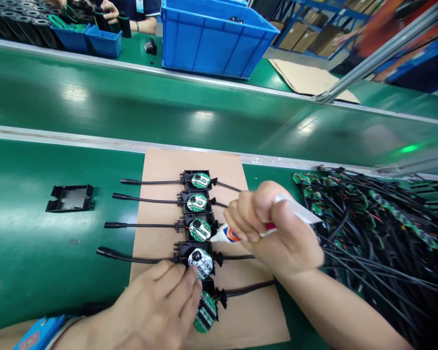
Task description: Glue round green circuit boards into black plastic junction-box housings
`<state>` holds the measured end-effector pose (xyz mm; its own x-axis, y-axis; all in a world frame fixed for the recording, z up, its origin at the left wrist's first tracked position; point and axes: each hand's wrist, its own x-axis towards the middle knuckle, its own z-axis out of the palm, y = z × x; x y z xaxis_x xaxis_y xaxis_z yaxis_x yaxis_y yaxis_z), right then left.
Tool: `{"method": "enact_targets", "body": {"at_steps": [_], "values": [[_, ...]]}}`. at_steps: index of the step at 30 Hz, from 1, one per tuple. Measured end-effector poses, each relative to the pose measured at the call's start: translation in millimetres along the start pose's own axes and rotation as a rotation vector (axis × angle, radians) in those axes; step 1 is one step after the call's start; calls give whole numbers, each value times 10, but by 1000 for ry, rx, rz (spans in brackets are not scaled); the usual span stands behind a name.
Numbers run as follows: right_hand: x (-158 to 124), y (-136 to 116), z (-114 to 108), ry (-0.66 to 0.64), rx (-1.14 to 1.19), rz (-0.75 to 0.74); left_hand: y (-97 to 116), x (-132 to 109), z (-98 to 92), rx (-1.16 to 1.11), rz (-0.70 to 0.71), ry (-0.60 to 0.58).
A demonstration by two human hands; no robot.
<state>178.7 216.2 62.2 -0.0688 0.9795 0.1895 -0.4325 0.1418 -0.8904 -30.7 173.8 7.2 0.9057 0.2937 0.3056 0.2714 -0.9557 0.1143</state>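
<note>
My right hand (277, 228) is wrapped around a white glue tube (228, 234) with orange and blue print. The tube's nozzle points left, close to the right edge of a round green circuit board (200, 229). Fingers of my left hand (164, 301) are closed at the lower edge of a shinier circuit board (200, 262); the thumb is hidden. Several black plastic housings (195, 195) form a column, each with a round board and black cables. White strips show on the upper boards. The lowest board (206, 312) lies partly behind my left hand.
Brown cardboard (160, 163) lies beneath the housings. A lone black housing (70, 198) sits at left. Wired boards and cables (365, 228) are heaped at right. Beyond a metal ledge stand a large blue crate (219, 43) and small blue bins (104, 41), near another person's hand (110, 10).
</note>
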Motion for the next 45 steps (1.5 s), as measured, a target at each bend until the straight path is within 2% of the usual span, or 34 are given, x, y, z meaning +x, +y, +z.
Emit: {"method": "enact_targets", "body": {"at_steps": [2, 4, 8, 12, 21, 28, 37, 41, 45], "values": [[-122, -25, 91, -14, 22, 52, 73, -50, 26, 10, 49, -8], [-221, 29, 192, -34, 38, 75, 114, -62, 12, 16, 40, -31], [-290, 234, 324, -46, 44, 7, 108, -7, -134, 8, 19, -97], [-287, 303, 326, -38, -8, -26, 81, 22, -240, 8, 15, -179], [-465, 135, 260, -23, -61, 7, 82, -21, -156, -39, 28, -213], [-404, 120, 158, 1, -58, 15, 84, 7, -214, -4, 18, -165], [-296, 202, 182, -3, -95, -33, 86, -11, -179, -14, 22, -167], [-368, 77, 134, 2, -118, -2, 81, 6, -235, -19, 17, -185], [-563, -98, 199, 20, -29, 70, 189, -40, -326, -21, 102, -101]]}}
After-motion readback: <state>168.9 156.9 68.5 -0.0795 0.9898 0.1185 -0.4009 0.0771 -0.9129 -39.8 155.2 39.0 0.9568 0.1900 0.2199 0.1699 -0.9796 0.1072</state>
